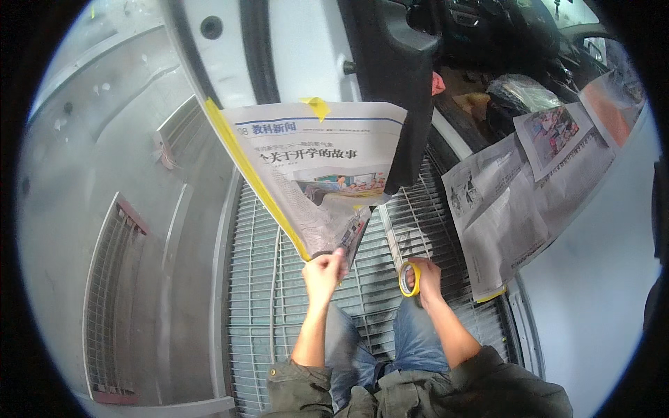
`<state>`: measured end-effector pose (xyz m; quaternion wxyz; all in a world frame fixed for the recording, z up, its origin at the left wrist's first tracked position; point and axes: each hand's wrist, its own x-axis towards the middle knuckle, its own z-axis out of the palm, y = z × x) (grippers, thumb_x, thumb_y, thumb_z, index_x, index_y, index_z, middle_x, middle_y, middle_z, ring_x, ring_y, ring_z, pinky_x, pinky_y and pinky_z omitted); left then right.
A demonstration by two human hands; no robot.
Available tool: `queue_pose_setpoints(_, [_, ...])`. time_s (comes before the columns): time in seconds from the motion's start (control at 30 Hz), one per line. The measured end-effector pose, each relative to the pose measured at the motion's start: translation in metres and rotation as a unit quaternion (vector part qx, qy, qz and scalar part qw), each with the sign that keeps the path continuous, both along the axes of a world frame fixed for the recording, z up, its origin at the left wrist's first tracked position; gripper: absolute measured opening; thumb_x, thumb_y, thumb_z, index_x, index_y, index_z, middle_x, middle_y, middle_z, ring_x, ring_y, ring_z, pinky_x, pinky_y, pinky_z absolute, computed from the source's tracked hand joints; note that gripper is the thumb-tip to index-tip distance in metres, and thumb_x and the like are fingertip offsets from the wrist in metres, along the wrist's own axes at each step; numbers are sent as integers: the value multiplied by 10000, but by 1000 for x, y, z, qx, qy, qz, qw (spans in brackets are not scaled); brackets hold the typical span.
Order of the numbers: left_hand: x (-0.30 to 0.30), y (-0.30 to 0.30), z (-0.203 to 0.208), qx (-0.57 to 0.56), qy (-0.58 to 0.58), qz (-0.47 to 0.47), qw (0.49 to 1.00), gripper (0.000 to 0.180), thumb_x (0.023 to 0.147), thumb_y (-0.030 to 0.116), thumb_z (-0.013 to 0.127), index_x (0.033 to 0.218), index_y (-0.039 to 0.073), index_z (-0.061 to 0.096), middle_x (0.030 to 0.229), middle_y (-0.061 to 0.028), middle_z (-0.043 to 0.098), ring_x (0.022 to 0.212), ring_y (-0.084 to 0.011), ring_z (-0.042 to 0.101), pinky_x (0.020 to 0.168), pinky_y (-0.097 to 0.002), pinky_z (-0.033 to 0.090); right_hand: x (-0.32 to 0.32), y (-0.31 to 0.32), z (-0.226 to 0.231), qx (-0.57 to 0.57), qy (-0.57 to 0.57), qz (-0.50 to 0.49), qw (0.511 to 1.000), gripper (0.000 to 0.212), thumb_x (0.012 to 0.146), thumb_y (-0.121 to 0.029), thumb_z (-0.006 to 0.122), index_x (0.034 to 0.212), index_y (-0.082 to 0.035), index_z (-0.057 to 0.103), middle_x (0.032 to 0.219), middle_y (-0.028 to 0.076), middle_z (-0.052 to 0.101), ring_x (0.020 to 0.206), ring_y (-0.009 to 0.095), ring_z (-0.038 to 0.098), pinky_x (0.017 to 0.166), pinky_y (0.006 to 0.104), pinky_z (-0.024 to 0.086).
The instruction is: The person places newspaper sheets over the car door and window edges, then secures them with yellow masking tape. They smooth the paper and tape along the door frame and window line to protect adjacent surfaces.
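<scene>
A newspaper sheet [327, 150] covers the lower part of an open white car door [306, 49]. A strip of yellow masking tape [261, 188] runs along the sheet's left edge, and a short yellow piece [317, 108] sits at its top. My left hand [322, 277] is closed at the bottom corner of the sheet, its thumb pressed up against the paper. In my right hand [431, 280] is a roll of yellow masking tape [408, 279], gripped by its rim and apart from the door.
More newspaper [516, 188] hangs over the white car body at the right, with tape at its lower edge. Behind it lies the car's interior [488, 63]. Underfoot is a metal grate floor [265, 299]. A grey wall [160, 244] with a mesh vent [108, 306] stands at the left.
</scene>
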<state>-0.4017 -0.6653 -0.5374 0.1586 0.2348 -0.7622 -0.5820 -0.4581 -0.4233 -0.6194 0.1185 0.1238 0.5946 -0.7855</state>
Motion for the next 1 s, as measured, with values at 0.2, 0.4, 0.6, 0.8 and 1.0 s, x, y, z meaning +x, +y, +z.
queue_pose_setpoints(0.2, [13,-37,2,-189,-79,91,975,418,882,423,730,726,38,778,599,-108,692,557,-218,690,604,-352,532,15,-9,-2,-16,12,42,999,283,979,-162,485,1107,-1,679,734,47,647,538,96,562,473,244,463])
queue_pose_setpoints(0.4, [24,-42,47,-244,-16,29,969,357,825,390,800,809,34,777,664,-119,710,626,-275,705,646,-369,544,25,-13,-2,7,11,62,998,282,992,-156,479,1090,18,678,714,60,643,537,114,566,498,249,475])
queue_pose_setpoints(0.6, [-2,11,172,-540,392,36,744,438,858,156,723,1280,67,649,1355,-170,614,1223,-335,603,1021,-426,489,28,-10,-14,8,30,93,995,273,1026,-150,469,1117,2,677,774,71,667,588,106,587,534,244,492])
queue_pose_setpoints(0.8, [-34,32,211,-588,370,26,719,664,875,174,687,1467,-18,457,1564,-240,394,1494,-382,316,1227,-512,211,35,-13,-11,7,23,116,993,290,1031,-123,437,1150,12,664,793,85,671,587,122,593,560,259,504])
queue_pose_setpoints(1.0, [-39,43,217,-564,389,56,727,744,867,210,689,1479,-86,386,1574,-260,370,1510,-388,284,1234,-545,167,37,-16,-12,19,10,111,994,262,1036,-115,458,1093,9,683,774,93,668,581,132,599,551,276,505])
